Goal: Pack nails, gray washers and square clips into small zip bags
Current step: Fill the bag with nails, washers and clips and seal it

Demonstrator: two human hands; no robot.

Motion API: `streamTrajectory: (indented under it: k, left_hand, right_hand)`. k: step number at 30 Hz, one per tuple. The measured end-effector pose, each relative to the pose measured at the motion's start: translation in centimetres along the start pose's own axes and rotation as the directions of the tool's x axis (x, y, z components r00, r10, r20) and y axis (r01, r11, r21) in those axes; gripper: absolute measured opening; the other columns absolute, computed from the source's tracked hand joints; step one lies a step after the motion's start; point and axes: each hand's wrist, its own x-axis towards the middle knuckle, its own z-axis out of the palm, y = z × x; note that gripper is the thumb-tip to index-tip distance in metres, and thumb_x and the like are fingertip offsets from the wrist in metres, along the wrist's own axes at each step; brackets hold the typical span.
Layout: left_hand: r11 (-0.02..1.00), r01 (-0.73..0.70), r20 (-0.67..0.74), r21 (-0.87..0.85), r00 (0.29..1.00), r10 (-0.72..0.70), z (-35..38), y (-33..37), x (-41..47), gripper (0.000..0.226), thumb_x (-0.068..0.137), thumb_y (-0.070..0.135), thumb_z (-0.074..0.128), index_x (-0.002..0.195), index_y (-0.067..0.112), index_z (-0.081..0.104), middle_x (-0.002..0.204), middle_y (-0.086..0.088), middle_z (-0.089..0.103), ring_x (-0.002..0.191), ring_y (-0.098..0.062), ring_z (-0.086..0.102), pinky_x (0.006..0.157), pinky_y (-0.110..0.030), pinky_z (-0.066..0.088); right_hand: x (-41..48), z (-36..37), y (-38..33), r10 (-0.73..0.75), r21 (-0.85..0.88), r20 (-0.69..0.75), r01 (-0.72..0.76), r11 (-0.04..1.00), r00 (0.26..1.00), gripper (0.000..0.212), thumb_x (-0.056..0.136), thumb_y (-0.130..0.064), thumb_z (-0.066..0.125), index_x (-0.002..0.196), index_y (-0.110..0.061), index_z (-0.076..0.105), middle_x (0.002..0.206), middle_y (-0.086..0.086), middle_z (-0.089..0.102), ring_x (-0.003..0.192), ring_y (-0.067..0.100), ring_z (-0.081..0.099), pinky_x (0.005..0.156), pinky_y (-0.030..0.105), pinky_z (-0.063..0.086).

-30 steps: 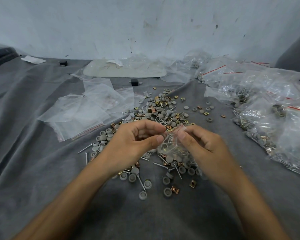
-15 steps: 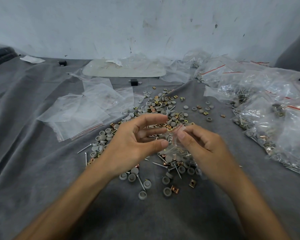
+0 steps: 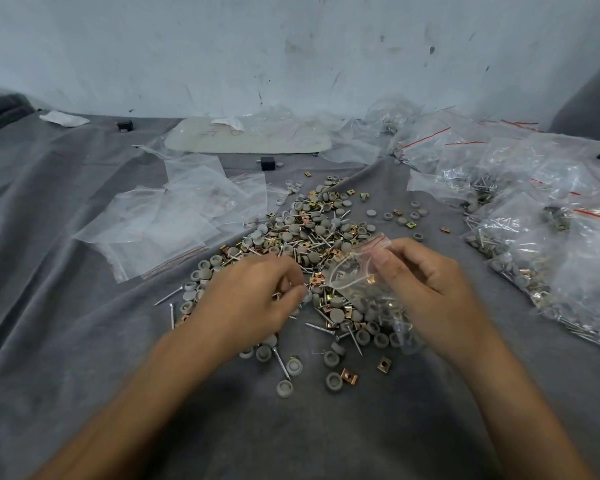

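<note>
- Right hand [image 3: 426, 289], head view: thumb and fingers pinch the rim of the small clear zip bag with a red seal strip [image 3: 357, 271]. The bag hangs just above the near right part of the pile of loose steel nails, gray round washers and brass-coloured square clips [image 3: 312, 237]. Its mouth is turned left and some parts show inside.
- Left hand [image 3: 253, 296]: palm down on the near left part of the pile, fingertips curled. Blur hides whether they grip a piece.
- Step, as judged: picking a part for the bag.
- Handling advice: take one piece per pinch, hold a nail by its shank, keep the mouth spread close to the pick, and feed nails head first so the film is not pierced.
- Flat empty clear zip bags [image 3: 174, 220]: left of the pile.
- Filled clear bags [image 3: 534, 237]: right of the pile.
</note>
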Motion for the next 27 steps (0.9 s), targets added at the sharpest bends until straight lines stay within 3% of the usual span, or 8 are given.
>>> streamTrajectory:
  k: [3,7,11,15,20,24,27]
  left_hand:
    - [0.992,-0.008,0.062,0.127,0.998,0.0,0.3,0.2,-0.1,0.025,0.09,0.061,0.057,0.09,0.036,0.052,0.084,0.021,0.051,0.082,-0.006,0.044,0.062,-0.027,0.028]
    - [0.988,0.015,0.126,0.154,0.991,-0.035,0.5,0.3,-0.1,0.029,0.088,0.063,0.059,0.093,0.04,0.044,0.09,0.02,0.046,0.086,-0.008,0.041,0.071,-0.029,0.029]
    - [0.993,0.017,0.137,0.119,0.99,-0.033,0.4,0.5,0.0,0.022,0.09,0.051,0.063,0.093,0.037,0.046,0.088,0.019,0.047,0.087,-0.01,0.048,0.069,-0.028,0.03]
    - [0.995,0.016,0.148,0.102,0.989,-0.032,0.4,0.4,-0.1,0.017,0.088,0.04,0.063,0.102,0.033,0.057,0.093,0.016,0.056,0.091,-0.013,0.056,0.069,-0.029,0.036]
    - [0.998,0.019,0.141,0.068,0.99,-0.028,0.3,0.1,0.0,0.011,0.087,0.029,0.059,0.098,0.031,0.058,0.084,0.013,0.059,0.081,-0.015,0.058,0.067,-0.032,0.045]
    - [0.999,0.033,0.049,0.011,0.998,-0.033,0.1,-0.5,0.1,0.015,0.09,0.023,0.059,0.101,0.032,0.063,0.083,0.016,0.063,0.076,-0.005,0.058,0.066,-0.027,0.044]
    - [0.968,0.083,-0.028,-0.236,0.995,-0.092,-0.1,-0.3,0.3,0.017,0.093,0.024,0.064,0.099,0.04,0.065,0.078,0.022,0.064,0.074,0.002,0.06,0.063,-0.012,0.04]
  right_hand:
    - [0.0,0.0,0.0,0.01,0.007,0.007,-0.01,1.0,1.0,0.026,0.095,-0.053,0.058,0.091,-0.032,0.072,0.085,0.003,0.071,0.079,0.028,0.066,0.07,0.042,0.054]
    - [-0.1,-0.1,-0.1,0.005,0.005,0.013,-0.005,1.0,1.0,0.024,0.094,-0.051,0.056,0.089,-0.034,0.072,0.085,-0.005,0.072,0.074,0.005,0.064,0.067,0.018,0.049]
    - [-0.1,-0.1,-0.2,0.001,0.002,0.02,-0.002,1.0,1.0,0.024,0.094,-0.051,0.056,0.09,-0.034,0.072,0.085,-0.005,0.073,0.074,0.01,0.065,0.066,0.017,0.048]
    - [0.0,-0.1,-0.2,-0.002,0.004,0.02,0.002,1.0,1.0,0.022,0.094,-0.05,0.056,0.089,-0.035,0.072,0.084,-0.009,0.073,0.074,-0.001,0.064,0.067,0.011,0.047]
    - [0.0,-0.1,-0.1,0.002,-0.003,0.013,-0.002,1.0,1.0,0.024,0.094,-0.05,0.056,0.091,-0.034,0.073,0.085,-0.007,0.073,0.077,0.005,0.066,0.069,0.017,0.05]
    - [-0.1,-0.1,-0.1,0.01,-0.016,0.018,-0.01,1.0,1.0,0.024,0.095,-0.051,0.055,0.093,-0.035,0.073,0.088,-0.007,0.074,0.082,0.011,0.07,0.075,0.032,0.055]
    - [-0.2,0.0,0.0,0.016,-0.033,0.02,-0.015,0.999,1.0,0.025,0.097,-0.055,0.058,0.095,-0.036,0.073,0.09,-0.005,0.074,0.083,0.017,0.07,0.079,0.045,0.057]
